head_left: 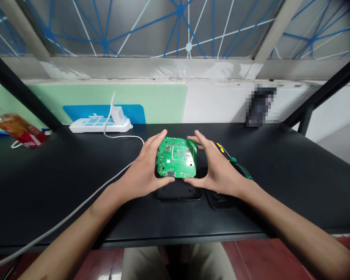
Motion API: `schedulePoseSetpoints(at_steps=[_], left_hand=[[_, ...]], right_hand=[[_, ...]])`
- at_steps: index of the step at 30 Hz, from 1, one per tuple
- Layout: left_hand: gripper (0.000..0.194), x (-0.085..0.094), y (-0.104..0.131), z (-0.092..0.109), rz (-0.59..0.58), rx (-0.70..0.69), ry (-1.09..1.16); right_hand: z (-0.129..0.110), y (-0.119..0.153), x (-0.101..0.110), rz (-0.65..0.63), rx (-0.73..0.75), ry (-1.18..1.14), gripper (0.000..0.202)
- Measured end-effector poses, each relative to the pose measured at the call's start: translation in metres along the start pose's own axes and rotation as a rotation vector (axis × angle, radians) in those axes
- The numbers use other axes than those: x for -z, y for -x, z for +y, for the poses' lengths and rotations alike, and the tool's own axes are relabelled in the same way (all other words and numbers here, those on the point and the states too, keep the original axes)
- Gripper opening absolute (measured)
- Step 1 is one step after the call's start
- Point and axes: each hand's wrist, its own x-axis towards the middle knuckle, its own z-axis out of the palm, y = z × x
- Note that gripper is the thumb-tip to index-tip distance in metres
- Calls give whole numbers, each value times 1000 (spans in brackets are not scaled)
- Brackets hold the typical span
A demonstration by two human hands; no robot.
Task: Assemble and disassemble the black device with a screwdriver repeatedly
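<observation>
A green circuit board (177, 157) is held up between both hands, face toward the camera, above the black table. My left hand (146, 167) grips its left side, thumb at the lower edge and fingers at the upper left. On the right side, my right hand (214, 165) holds it the same way, with the thumb at the lower edge. Below the board lies a black plastic part (179, 193). A second black part (218, 200) sits partly hidden under my right hand. Behind that hand is a tool with a green and black handle (241, 169).
A white power strip (100, 125) with a plugged-in adapter (117, 115) stands at the back left of the black table (294, 175). Its white cable (87, 204) runs across the left side. A bottle (20, 128) lies tilted at far left. A blurred dark object (259, 107) leans at the back right.
</observation>
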Motion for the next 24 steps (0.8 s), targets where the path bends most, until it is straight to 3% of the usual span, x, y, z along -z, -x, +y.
schedulePoseSetpoints(at_steps=[6,24], left_hand=[[124,5,-3,11,-49,-13,-126],[111,6,0,11,46,-136,-180]], right_hand=[[-3,-2,5,-21,61,-10,121],[-3,-1,9,-27,59,-46,124]])
